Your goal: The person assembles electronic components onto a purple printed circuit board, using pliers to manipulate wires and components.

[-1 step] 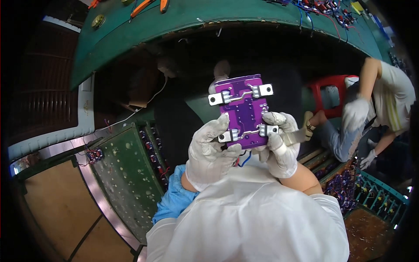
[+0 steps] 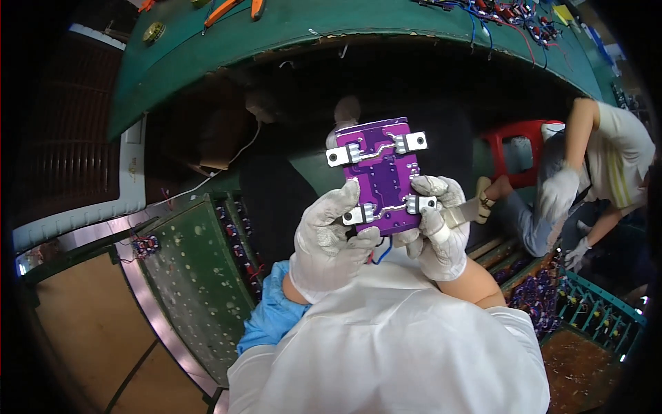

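Your left hand [image 2: 331, 241], in a white work glove, is raised in front of your chest with the fingers curled, and it pinches the lower left corner of a purple circuit board [image 2: 383, 176]; the thumb lies beside the metal tab there. Your right hand [image 2: 436, 228], gloved too, closes on the lower right corner, with fingertips pressed onto the tab at that side. Both forearms come up from your white sleeves, close together. The board stands nearly upright between the two grips, its upper half free above your fingers. It is rectangular and purple, with pale silver traces and four silver metal tabs [image 2: 414, 142], one at each corner, each with a hole. Just below the grip, blue and red wires [image 2: 378, 254] hang from the lower edge of the board.
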`<state>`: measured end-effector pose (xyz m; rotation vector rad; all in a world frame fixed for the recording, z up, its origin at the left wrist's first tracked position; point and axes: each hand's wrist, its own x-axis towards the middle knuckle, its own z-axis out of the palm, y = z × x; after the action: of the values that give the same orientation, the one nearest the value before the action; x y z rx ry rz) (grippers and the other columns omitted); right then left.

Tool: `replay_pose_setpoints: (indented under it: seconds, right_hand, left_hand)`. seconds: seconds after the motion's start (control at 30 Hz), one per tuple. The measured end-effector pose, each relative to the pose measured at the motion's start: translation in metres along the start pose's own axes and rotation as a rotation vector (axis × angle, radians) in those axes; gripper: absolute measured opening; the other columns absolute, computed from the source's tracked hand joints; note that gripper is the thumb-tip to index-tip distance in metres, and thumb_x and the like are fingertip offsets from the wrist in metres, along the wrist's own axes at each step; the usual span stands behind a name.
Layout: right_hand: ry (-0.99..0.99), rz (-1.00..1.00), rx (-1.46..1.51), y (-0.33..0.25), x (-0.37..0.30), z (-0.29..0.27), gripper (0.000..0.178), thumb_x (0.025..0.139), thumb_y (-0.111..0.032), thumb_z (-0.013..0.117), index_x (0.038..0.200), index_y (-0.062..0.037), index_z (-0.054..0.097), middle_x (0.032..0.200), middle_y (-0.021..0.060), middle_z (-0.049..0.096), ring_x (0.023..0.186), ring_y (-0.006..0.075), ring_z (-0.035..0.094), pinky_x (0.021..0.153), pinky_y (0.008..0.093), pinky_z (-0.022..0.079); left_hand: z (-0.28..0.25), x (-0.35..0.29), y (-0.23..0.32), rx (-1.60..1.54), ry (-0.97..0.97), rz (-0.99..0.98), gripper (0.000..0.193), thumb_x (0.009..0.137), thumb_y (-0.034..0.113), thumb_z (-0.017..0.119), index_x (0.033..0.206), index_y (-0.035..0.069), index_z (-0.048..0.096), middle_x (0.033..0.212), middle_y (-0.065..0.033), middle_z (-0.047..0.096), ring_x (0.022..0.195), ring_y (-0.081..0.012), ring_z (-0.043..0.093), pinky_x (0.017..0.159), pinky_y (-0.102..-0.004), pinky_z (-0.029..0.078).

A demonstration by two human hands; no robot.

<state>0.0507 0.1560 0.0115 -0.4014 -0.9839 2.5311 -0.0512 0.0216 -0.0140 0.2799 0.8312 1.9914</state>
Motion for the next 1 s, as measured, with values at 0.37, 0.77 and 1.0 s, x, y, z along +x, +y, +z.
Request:
replay_pose_setpoints:
  seconds: [0.37,0.77,1.0]
  right_hand:
    - [0.110,-0.007,-0.074,0.011,0.000,-0.008,0.028,0.089,-0.015,0.056,0.112,-0.0040,0.045,0.096,0.0074,0.055,0.064,0.0088,0.054,0.056,0.0198,0.047]
    - [-0.107,0.141,-0.248,0.016,0.004,-0.009,0.028,0.083,-0.008,0.062,0.108,0.0013,0.051,0.095,0.0094,0.058,0.077,0.0126,0.059,0.069,0.0270,0.050]
    - [-0.134,0.184,-0.471,0.003,-0.002,-0.014,0.036,0.077,-0.005,0.068,0.110,0.0021,0.053,0.096,0.0087,0.059,0.070,0.0108,0.059,0.057,0.0226,0.050]
  left_hand:
    - [-0.003,0.015,0.005,0.646,-0.094,0.607,0.063,0.072,0.021,0.076,0.118,-0.002,0.039,0.102,-0.0089,0.052,0.088,-0.0140,0.057,0.080,-0.0292,0.048]
    - [-0.012,0.019,0.009,0.641,-0.257,0.481,0.054,0.071,0.030,0.071,0.115,0.005,0.053,0.116,-0.0122,0.053,0.112,-0.0299,0.048,0.104,-0.0455,0.030]
    - [-0.011,0.010,0.014,0.603,-0.198,0.192,0.030,0.070,0.007,0.066,0.097,0.001,0.057,0.100,-0.0111,0.056,0.088,-0.0233,0.056,0.078,-0.0353,0.048]
